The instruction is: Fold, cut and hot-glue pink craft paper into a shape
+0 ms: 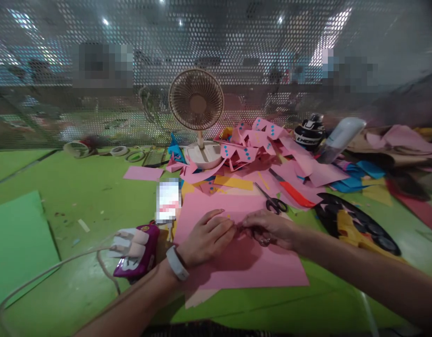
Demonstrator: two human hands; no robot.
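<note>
My left hand (206, 238) lies on a large pink paper sheet (233, 262) in front of me, fingers bent and pressed together at the tips, with a white band on the wrist. My right hand (268, 228) meets it fingertip to fingertip over the same sheet, pinched closed. What sits between the fingertips is too small to make out; a small metal loop shows under the right hand. Black-handled scissors (274, 202) lie just beyond my right hand.
A purple glue gun (137, 250) with a white cord lies at left. A small fan (197, 105) stands behind a heap of pink dotted paper scraps (258, 145). An orange craft knife (293, 192), green sheet (16, 243), tape rolls (75, 149) and a black tray (356, 224) lie around.
</note>
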